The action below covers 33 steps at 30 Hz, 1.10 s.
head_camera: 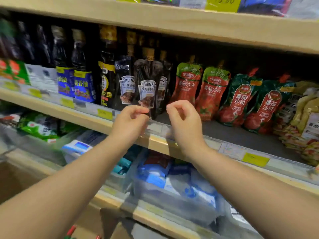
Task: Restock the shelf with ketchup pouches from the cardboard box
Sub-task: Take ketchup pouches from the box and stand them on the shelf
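On the wooden shelf [51,110], dark sauce bottles [79,66] stand left of the front Heinz pouch [146,87]. The left hand [131,123] sits just below that pouch, fingers curled in, thumb and forefinger tips at its bottom edge; whether they pinch it cannot be told. Just right of the pouch the right hand [183,123] is raised with fingers curled around nothing, and further right four ketchup pouches [214,90] stand upright in a row on the same shelf, two red with green tops, then two darker green.
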Motion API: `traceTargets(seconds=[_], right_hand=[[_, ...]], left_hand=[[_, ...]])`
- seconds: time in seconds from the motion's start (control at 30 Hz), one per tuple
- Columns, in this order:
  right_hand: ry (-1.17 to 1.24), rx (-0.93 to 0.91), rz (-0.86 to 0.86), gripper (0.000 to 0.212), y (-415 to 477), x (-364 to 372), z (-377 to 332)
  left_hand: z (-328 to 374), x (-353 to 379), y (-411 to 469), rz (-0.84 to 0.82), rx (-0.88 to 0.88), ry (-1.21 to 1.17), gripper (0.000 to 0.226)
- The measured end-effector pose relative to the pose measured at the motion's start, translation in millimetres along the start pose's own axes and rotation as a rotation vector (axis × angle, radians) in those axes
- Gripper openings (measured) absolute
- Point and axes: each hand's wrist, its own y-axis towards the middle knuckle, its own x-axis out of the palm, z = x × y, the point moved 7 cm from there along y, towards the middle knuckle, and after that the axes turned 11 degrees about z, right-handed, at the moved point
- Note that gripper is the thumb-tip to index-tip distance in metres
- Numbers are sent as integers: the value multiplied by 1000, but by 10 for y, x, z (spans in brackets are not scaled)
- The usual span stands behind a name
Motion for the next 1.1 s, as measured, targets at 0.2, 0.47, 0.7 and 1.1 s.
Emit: traceTargets(seconds=[0.2,0.47,0.7,1.1], right_hand=[[128,118,-217,12,-866,720,167],[75,331,-467,18,-2054,1562,659],[-306,459,-973,8,-3042,2126,1155],[-708,1174,-1258,37,-3927,2340,1896]], left_hand=[[-777,-885,-367,196,-172,-39,20],[-2021,-1961,-767,286,-409,176,18],[-3034,-2571,-1324,-11,-705,630,21],[-3411,-2728,-1584,-341,-742,1125,32]])
